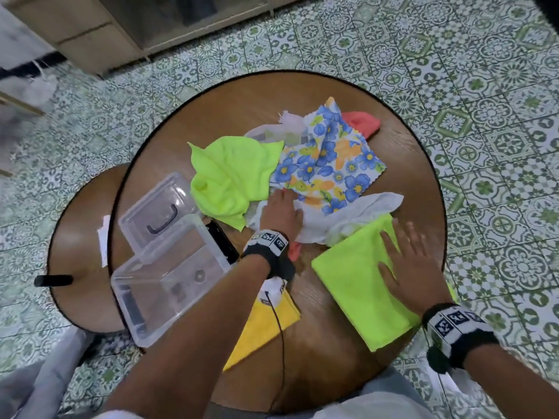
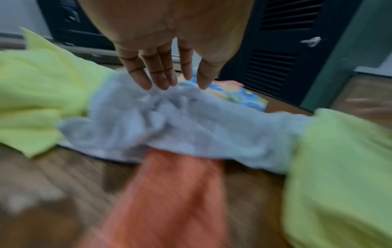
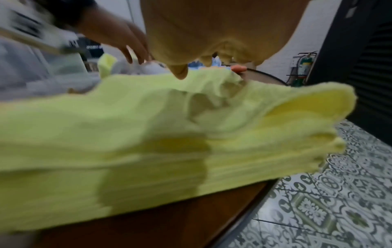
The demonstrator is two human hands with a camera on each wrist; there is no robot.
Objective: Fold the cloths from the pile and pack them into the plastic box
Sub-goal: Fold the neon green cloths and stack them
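Note:
On the round wooden table (image 1: 317,358) lies a pile: a crumpled lime cloth (image 1: 230,176), a floral cloth (image 1: 329,164), a white cloth (image 1: 348,216) and a coral cloth (image 1: 363,122). My left hand (image 1: 282,207) rests with straight fingers (image 2: 165,80) on the white cloth (image 2: 191,127); an orange cloth (image 2: 169,193) pokes out beneath it. My right hand (image 1: 405,246) presses flat on a folded lime cloth (image 1: 357,291), seen rumpled up close (image 3: 148,134). The clear plastic box (image 1: 169,276) stands open at the left, holding no cloths. A folded yellow cloth (image 1: 266,325) lies under my left forearm.
The box's clear lid (image 1: 157,207) lies behind the box, and a black phone (image 1: 222,241) sits beside it. A lower round table (image 1: 81,282) at the left carries a white paper (image 1: 104,240). The folded lime cloth overhangs the table's right edge above the tiled floor (image 1: 499,146).

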